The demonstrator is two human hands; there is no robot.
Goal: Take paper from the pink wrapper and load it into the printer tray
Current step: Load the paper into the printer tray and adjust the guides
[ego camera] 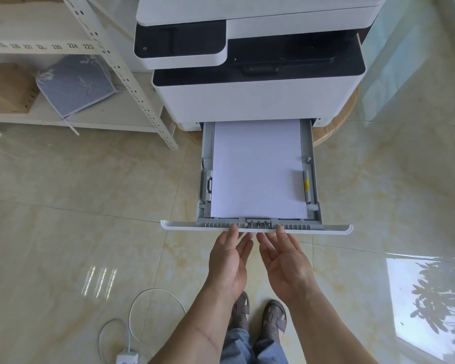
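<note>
Hands (258, 258) empty, fingers spread, at tray front (258, 228), paper (258, 169) loaded, shelf rack (132, 82) left.

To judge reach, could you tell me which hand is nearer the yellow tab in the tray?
Right. The right hand is below the yellow tab; the left hand sits further across, toward the tray's other side.

glossy tiled floor (63, 206) with white cable (142, 306), perhaps a charger (126, 358)
</note>
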